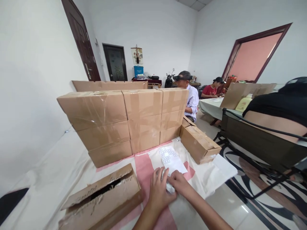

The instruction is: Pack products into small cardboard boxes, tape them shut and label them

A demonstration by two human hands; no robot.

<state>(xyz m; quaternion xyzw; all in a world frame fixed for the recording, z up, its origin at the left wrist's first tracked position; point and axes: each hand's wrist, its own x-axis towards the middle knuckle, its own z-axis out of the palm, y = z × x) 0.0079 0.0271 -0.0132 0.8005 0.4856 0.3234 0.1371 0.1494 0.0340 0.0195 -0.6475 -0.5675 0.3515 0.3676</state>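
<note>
My left hand (pixel 158 188) is closed around a small pale, shiny item (pixel 170 188), whose kind I cannot make out. On its right side, my right hand (pixel 179 182) grips it too, fingers bent in. Both hands are over the front of the cloth-covered table (pixel 192 182). Just beyond them lies a white sheet of paper (pixel 177 164) with rows of grey loop outlines printed on it. My fingers hide most of the pale item.
Stacked taped cartons (pixel 144 121) form a wall behind the paper. A torn-open carton (pixel 115 204) lies at left front, a long carton (pixel 200 142) at right. Past the table's right edge stands a dark folding chair (pixel 261 143) with a person in it. Another person (pixel 192 99) sits beyond the cartons.
</note>
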